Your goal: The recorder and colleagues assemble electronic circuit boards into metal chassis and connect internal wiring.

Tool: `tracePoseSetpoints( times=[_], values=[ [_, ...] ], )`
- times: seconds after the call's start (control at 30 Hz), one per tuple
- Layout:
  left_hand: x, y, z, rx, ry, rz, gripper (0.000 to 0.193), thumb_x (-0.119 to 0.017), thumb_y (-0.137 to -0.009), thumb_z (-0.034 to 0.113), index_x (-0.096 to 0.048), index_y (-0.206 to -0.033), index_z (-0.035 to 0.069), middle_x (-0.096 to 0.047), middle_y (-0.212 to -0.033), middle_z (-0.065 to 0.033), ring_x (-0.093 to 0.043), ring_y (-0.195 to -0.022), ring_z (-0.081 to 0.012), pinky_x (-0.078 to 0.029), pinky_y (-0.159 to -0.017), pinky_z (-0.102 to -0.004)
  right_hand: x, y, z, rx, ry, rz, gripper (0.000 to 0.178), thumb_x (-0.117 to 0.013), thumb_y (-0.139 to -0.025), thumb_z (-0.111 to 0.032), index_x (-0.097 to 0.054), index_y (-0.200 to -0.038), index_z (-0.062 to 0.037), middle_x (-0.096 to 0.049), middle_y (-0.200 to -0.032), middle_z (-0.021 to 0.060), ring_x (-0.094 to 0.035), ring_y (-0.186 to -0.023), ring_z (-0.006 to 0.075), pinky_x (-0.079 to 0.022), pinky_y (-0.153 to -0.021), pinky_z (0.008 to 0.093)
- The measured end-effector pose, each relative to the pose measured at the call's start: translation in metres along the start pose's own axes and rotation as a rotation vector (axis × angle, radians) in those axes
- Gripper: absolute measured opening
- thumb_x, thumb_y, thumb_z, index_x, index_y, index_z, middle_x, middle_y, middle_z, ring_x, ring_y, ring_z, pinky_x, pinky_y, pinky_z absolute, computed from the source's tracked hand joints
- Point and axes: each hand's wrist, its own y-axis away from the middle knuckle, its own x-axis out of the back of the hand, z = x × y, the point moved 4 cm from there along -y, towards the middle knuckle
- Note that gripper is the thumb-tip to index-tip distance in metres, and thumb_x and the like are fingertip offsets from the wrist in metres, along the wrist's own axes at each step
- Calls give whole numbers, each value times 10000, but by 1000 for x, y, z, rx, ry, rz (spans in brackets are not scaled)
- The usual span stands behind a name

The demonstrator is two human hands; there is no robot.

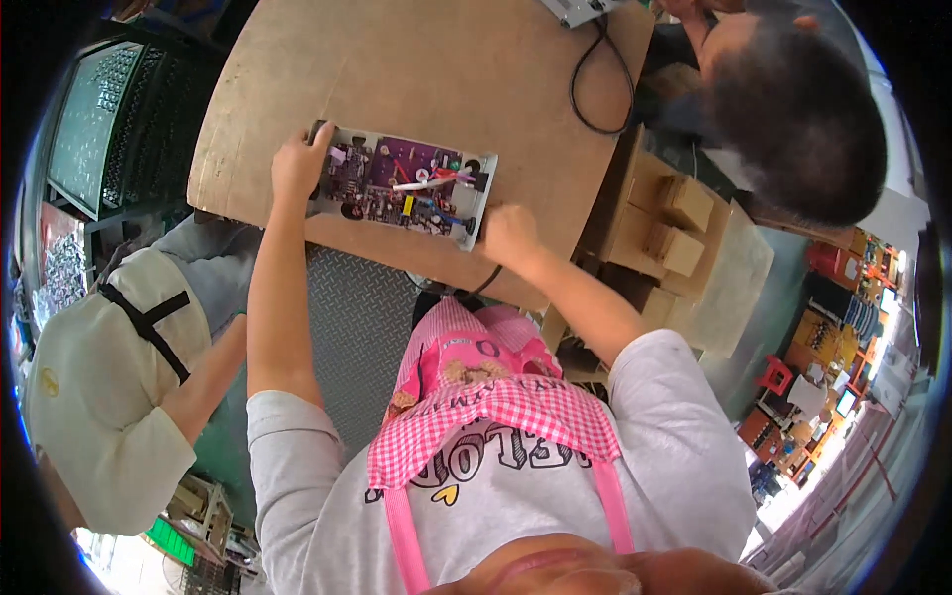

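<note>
An open electronic device (pixel 405 186), a shallow light-metal case with a purple circuit board (pixel 412 159) and red, white and blue wires, lies near the front edge of the wooden table. My left hand (pixel 296 167) grips its left end, thumb on top and fingers around the dark end part. At the right end, by the light end panel (pixel 486 203), my right hand (pixel 511 235) is closed like a fist. Whatever its fingers pinch is hidden behind the hand. A black cable (pixel 488 282) shows just below that hand, at the table edge.
Across the wooden table (pixel 446 69), a black looped cable (pixel 573 89) hangs from another metal unit (pixel 575 10). One person (pixel 793 119) works at the far right, another in white (pixel 119 367) at the left. Cardboard boxes (pixel 654 223) stand right of the table.
</note>
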Motion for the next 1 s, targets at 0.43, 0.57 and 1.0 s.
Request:
tracePoseSetpoints(
  times=[0.43, 0.57, 1.0],
  values=[
    [0, 3, -6, -14, -29, 51, 685, -480, -839, 649, -673, -935, -1, -654, -943, -255, -607, -944, -425, -460, -832, -469, 14, 5, -7, 68, 78, -98, 122, -633, -641, -162, -681, -636, -50, -655, -668, 131, -618, -664, 256, -473, -597, 350],
    [1, 4, -4, 46, -85, 13, 701, -476, -829, 664, -676, -953, 3, -654, -954, -254, -602, -966, -422, -454, -841, -470, 17, 3, -9, 142, 95, -20, 155, -605, -666, -168, -698, -680, -44, -677, -753, 177, -636, -719, 321, -511, -648, 402],
    [6, 7, 6, 33, -168, 49, 699, -467, -836, 656, -682, -959, 2, -649, -973, -262, -601, -975, -420, -452, -845, -471, 8, 5, -5, 139, 114, 41, 145, -660, -642, -185, -667, -632, -40, -647, -671, 119, -597, -642, 231, -466, -598, 336]
  ],
)
